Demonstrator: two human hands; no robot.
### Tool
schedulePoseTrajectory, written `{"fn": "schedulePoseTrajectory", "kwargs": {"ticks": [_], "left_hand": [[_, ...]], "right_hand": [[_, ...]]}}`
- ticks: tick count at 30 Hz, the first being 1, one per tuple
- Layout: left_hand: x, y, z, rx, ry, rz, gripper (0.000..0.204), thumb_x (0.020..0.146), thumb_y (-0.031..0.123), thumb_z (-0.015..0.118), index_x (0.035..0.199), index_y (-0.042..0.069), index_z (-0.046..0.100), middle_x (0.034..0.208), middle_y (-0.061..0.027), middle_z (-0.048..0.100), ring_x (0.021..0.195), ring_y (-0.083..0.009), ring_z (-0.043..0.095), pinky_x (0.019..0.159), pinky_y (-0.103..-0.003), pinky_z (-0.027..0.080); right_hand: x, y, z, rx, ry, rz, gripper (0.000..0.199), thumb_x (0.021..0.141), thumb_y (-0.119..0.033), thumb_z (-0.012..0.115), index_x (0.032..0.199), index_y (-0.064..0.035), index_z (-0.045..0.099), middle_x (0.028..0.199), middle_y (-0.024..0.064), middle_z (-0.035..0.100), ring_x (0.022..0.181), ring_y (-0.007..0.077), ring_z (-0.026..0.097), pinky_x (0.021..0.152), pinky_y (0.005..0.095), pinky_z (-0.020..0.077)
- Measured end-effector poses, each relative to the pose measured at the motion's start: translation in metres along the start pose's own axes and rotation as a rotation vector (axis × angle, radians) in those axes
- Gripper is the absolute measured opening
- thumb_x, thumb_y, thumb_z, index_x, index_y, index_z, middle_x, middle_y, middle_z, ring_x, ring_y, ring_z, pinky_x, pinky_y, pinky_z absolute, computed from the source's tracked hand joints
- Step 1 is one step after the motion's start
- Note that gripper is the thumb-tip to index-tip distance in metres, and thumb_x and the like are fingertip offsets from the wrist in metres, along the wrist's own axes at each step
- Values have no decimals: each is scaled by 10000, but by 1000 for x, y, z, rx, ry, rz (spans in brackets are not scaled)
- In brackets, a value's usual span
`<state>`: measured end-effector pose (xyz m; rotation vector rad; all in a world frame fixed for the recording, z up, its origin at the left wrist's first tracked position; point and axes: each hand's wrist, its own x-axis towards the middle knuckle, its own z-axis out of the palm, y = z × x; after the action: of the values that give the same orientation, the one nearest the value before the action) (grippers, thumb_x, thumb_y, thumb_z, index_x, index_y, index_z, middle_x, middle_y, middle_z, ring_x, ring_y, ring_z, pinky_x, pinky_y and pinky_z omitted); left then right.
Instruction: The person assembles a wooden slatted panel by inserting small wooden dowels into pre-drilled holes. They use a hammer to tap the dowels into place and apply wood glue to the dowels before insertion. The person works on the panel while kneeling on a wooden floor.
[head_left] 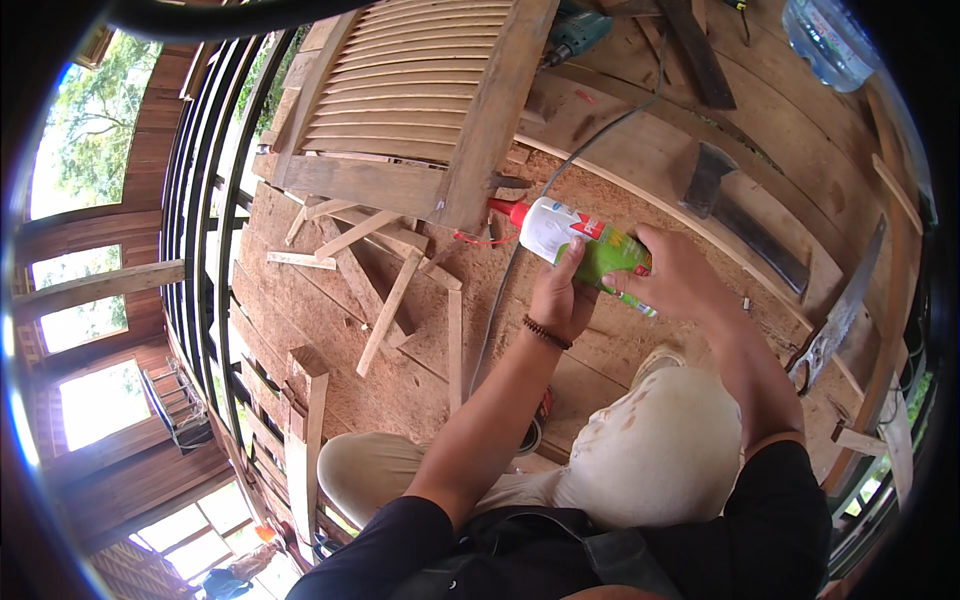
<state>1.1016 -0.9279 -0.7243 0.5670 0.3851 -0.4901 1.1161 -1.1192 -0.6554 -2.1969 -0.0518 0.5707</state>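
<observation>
Pointing its red nozzle toward the near corner of a slatted wooden panel, a white-and-green bottle was held tilted above sawdust-strewn planks. It was clasped from below by the left hand, and its base end was gripped by the right hand. Whether the wood was touched by the nozzle could not be told. Loose wooden strips were scattered at left; a handsaw was seen at right.

Plank floor, sawdust-strewn | brown plank wall | bright windows | dark railing
</observation>
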Motion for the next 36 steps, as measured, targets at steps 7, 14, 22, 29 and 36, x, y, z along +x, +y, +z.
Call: {"fn": "schedulePoseTrajectory", "kwargs": {"ticks": [7,14,22,29,36], "left_hand": [[5,-10,-1,49,24,113,393,1025,259,617,1347,55,522,1291,-83,634,1208,-248,609,1061,-431,488],[-1,-1,16,-36,-40,87,455,1016,358,622,1351,69,520,1297,-78,634,1214,-250,606,1085,-440,468],[-3,12,47,-107,-92,99,531,1004,449,617,1384,93,509,1331,-69,627,1242,-235,595,1106,-426,452],[-7,55,6,-36,110,181,581,1009,518,562,1414,107,488,1438,-71,535,1371,-242,476,1183,-462,366],[-9,71,-23,-205,132,251,463,941,303,583,1307,21,547,1385,-153,558,1391,-316,464,1201,-509,347]], "right_hand": [[1,-15,-12,-82,-28,-7,541,782,-450,811,945,42,656,819,229,692,819,418,684,728,503,517],[-8,-16,-19,127,44,-101,652,755,-357,858,1227,28,623,1134,213,697,1043,299,694,870,384,539],[-23,16,39,1078,349,-409,950,693,-79,902,1477,-19,368,1267,118,578,1224,206,568,1005,373,512],[8,15,68,1224,678,-394,802,752,-88,879,1380,-25,385,1233,109,569,1124,172,604,974,331,527],[3,13,37,1131,900,-444,755,834,-91,784,1451,0,358,1277,124,573,1207,216,569,996,370,516]]}}
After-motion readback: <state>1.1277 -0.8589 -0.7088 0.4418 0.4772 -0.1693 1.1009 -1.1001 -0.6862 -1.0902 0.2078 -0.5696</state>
